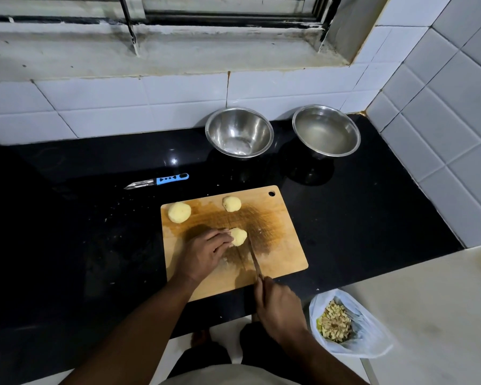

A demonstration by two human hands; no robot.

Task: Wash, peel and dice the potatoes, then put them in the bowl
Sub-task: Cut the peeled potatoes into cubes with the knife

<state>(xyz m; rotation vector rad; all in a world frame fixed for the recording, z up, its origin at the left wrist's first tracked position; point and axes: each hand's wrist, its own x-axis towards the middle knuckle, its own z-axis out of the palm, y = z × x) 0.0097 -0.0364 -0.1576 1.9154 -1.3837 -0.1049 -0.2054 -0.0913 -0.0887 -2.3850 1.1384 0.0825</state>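
**Head view: peeled potato held for cutting on board**

Left hand (206,250) curls its fingertips (226,237) onto a pale yellow peeled potato (238,236) on the rectangular wooden cutting board (283,245). Right hand (278,309) grips a thin-bladed kitchen knife (254,259); blade lies just right of those fingertips, beside the potato. Two more peeled potatoes (179,212) (231,203) sit beyond the fingers. Empty round steel bowl (239,132) stands farther back.

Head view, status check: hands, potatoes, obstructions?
Left hand fingers steady peeled yellow potato on wooden cutting board. Right hand grips knife, blade beside it. Two peeled potatoes wait. Nothing blocking.
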